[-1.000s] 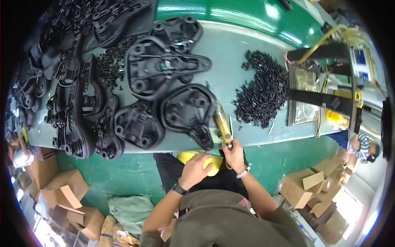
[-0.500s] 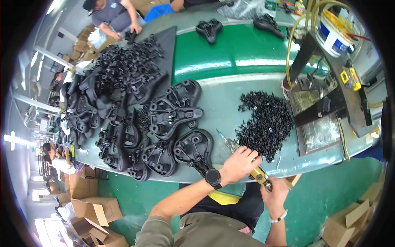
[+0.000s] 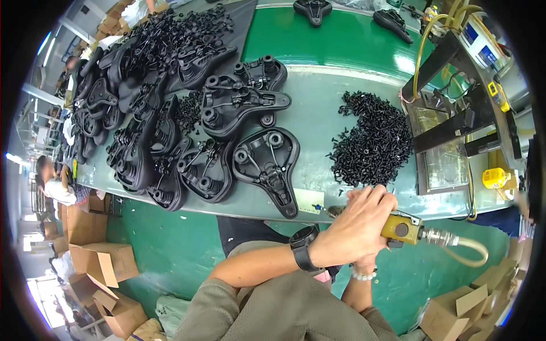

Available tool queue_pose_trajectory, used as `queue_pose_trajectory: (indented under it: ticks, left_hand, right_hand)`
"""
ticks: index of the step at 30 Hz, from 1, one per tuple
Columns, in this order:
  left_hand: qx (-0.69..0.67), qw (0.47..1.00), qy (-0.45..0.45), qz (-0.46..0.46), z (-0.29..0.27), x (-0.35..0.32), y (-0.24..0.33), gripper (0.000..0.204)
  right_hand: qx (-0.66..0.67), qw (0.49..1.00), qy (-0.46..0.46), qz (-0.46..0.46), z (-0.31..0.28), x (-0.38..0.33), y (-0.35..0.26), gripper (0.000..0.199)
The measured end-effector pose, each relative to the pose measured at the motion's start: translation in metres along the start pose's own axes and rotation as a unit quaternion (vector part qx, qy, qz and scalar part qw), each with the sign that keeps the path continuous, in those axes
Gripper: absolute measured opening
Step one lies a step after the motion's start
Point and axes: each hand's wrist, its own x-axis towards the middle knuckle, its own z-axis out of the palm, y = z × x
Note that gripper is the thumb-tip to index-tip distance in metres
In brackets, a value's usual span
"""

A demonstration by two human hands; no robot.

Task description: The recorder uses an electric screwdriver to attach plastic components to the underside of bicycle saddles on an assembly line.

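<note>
My left hand (image 3: 355,227), a black watch on its wrist, is wrapped over a yellow air screwdriver (image 3: 401,228) at the table's front edge. The tool lies sideways: its blue-tipped bit points left, and a pale hose (image 3: 475,250) loops from its right end. Under and behind the left hand is my right hand (image 3: 367,261), with a beaded bracelet; its fingers are hidden, so its hold cannot be told. Left of the bit, a black bicycle saddle (image 3: 267,162) lies underside up, metal rails showing. A heap of black screws (image 3: 372,142) sits just beyond my hands.
More saddles (image 3: 207,170) crowd the table's left, with a pile of black clamp parts (image 3: 170,40) behind. A dark metal frame (image 3: 455,128) stands at the right beside a yellow bottle (image 3: 495,178). Cartons (image 3: 455,312) lie on the floor. A green belt (image 3: 330,40) runs at the back.
The screwdriver has turned from slanting across the table to nearly level, nearer me. My right hand has gone from its tail end to beneath my left. The view has shifted too.
</note>
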Motion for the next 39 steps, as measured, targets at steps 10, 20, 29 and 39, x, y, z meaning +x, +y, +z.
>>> queue_pose_trajectory:
  ticks: [10, 20, 29, 39]
  left_hand:
    - [-0.025, 0.996, -0.037, 0.071, -0.007, -0.081, -0.019, 0.075]
    - [0.124, 0.961, 0.247, -0.009, -0.103, -0.174, -0.139, 0.024]
    - [0.080, 0.980, 0.182, 0.014, -0.039, -0.214, -0.171, 0.021]
    - [0.343, 0.882, 0.323, -0.008, -0.129, -0.149, -0.177, 0.058]
  right_hand:
    - [0.327, 0.944, -0.041, -0.017, 0.024, -0.024, 0.022, 0.094]
    - [-0.021, 0.937, -0.102, -0.334, -0.017, -0.019, -0.043, 0.075]
    - [-0.003, 0.936, -0.087, -0.342, -0.005, -0.055, -0.053, 0.071]
    - [0.026, 0.900, -0.223, -0.373, 0.067, -0.057, -0.039, 0.055]
